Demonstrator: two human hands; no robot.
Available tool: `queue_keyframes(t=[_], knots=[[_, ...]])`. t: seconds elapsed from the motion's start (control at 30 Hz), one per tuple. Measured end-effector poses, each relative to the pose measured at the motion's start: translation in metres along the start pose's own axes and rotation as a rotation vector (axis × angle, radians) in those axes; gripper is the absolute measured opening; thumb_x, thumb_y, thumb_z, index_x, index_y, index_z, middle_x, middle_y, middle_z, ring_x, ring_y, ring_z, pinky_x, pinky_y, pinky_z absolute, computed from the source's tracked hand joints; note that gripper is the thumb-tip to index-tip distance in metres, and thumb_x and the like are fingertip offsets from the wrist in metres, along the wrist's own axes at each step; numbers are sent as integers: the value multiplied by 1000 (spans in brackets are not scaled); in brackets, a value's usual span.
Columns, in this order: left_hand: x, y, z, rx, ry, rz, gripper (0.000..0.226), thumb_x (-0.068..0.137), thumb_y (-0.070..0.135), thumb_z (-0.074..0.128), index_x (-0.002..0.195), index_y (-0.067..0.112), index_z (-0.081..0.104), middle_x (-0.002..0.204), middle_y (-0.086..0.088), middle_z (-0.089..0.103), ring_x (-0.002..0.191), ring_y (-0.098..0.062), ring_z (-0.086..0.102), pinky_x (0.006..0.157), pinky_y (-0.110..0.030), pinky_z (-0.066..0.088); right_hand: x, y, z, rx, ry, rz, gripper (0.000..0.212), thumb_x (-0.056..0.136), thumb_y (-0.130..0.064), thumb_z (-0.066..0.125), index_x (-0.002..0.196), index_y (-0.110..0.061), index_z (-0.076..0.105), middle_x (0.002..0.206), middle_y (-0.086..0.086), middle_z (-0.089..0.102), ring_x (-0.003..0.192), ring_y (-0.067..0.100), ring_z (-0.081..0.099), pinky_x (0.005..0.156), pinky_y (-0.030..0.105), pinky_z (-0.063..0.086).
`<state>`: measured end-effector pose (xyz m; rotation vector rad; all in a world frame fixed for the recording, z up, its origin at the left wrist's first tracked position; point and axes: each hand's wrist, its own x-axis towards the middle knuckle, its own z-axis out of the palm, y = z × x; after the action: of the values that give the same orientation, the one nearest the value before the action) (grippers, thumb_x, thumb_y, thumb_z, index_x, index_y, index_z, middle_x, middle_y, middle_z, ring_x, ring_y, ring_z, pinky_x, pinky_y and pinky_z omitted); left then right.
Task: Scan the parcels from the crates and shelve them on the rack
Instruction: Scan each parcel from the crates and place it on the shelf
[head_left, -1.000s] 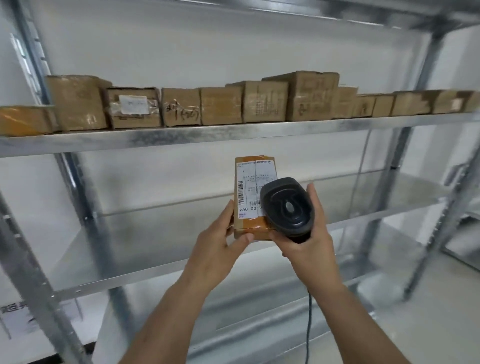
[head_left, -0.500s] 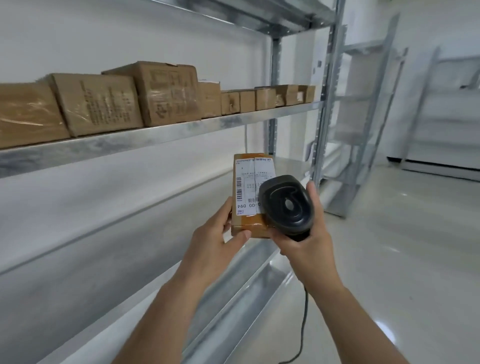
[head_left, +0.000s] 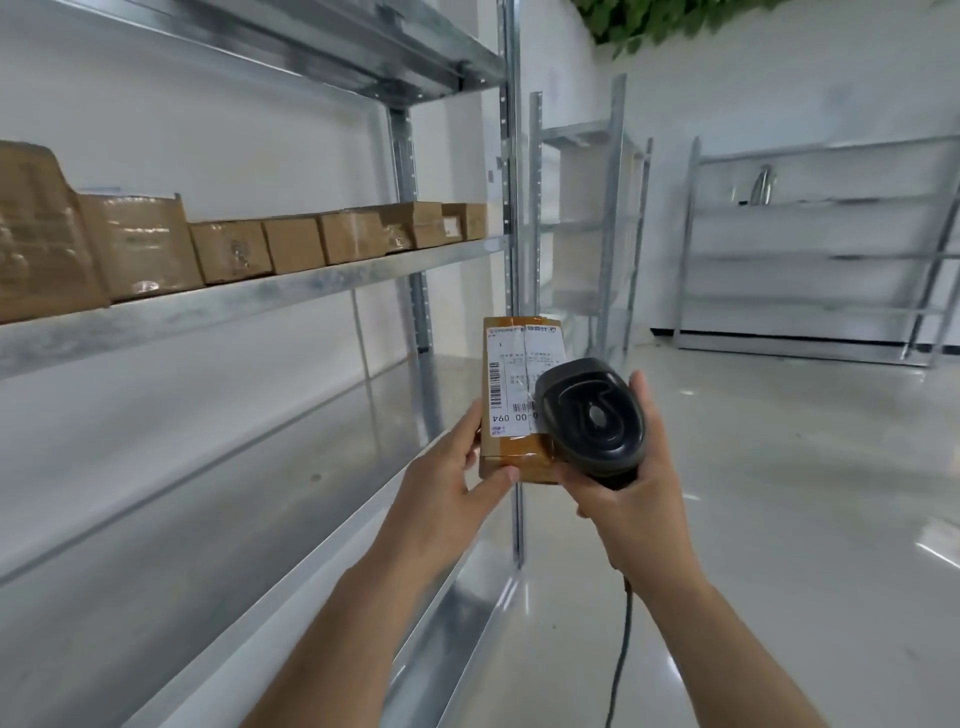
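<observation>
Scanning seems underway: left hand (head_left: 451, 480) grips the parcel (head_left: 511, 395), right hand (head_left: 631, 499) grips the scanner (head_left: 589, 415); shelving on the rack (head_left: 311, 283) likely follows.

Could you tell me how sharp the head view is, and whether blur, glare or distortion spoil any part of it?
In the head view, the parcel, its label and the scanner are fairly sharp; the shelved boxes and far racks are soft with blur; glare streaks the floor; the wide lens bows the rack posts.

storeroom (steel racks (head_left: 311, 283), parcels (head_left: 291, 244))
</observation>
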<state>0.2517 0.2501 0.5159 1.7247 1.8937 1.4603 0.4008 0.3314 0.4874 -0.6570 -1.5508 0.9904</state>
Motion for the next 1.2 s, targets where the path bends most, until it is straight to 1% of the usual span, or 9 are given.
queue_keyframes(t=[0.13,0.23,0.3,0.6,0.7,0.83,0.9,1.03,1.2], knots=[[69,2,46,-12,-5,8,77,89,17,67,111,78,25,107,45,52,108,10,54,93,-3,36,70,30,-32,-10,11,-3,106,77,-1,79,130,-68,17,109,-46,57,107,18,64,90,54,55],[118,8,79,-21,10,-10,73,85,32,68,110,85,25,119,36,58,121,-1,54,108,-34,42,123,47,-58,-23,-4,-1,106,76,-2,80,129,-69,16,105,-47,57,97,11,64,90,52,56],[147,10,99,-26,22,-16,70,83,38,68,111,85,24,122,31,59,121,-1,54,107,-42,43,155,57,-73,-34,-8,-13,107,75,-4,82,128,-70,16,106,-48,57,97,12,64,89,52,56],[237,-3,164,-50,-44,-29,64,89,22,67,132,56,33,124,20,61,119,2,55,107,-32,43,242,106,-113,-69,30,-23,105,75,-6,82,128,-68,16,101,-52,54,103,7,65,90,50,56],[263,-8,180,-42,-49,-9,64,89,24,67,128,60,31,129,19,59,124,-6,53,109,-36,41,266,122,-121,-84,43,-31,105,76,-7,82,128,-69,15,101,-51,56,101,7,65,89,47,57],[297,-18,195,-24,-39,-7,68,89,23,66,113,70,24,116,31,56,124,-7,54,109,-33,41,300,140,-124,-92,31,-37,105,76,-5,81,127,-69,15,102,-53,53,106,0,61,90,48,56],[317,-23,198,-10,-34,-15,67,89,24,66,113,70,24,118,28,57,124,-8,53,110,-37,41,320,149,-122,-93,22,-41,106,76,-5,81,127,-69,14,102,-55,51,108,-3,59,91,48,56],[361,-41,204,30,-25,-12,65,89,30,65,126,62,22,132,16,57,128,-11,52,110,-41,40,365,171,-113,-99,-2,-44,106,77,-5,81,127,-69,13,102,-57,49,108,-9,57,89,45,57],[423,-73,202,26,12,-27,67,89,28,65,142,46,28,134,11,57,128,-13,52,109,-44,41,431,197,-84,-93,-37,-59,103,78,-6,80,129,-66,13,102,-60,46,114,-4,55,92,47,56]])
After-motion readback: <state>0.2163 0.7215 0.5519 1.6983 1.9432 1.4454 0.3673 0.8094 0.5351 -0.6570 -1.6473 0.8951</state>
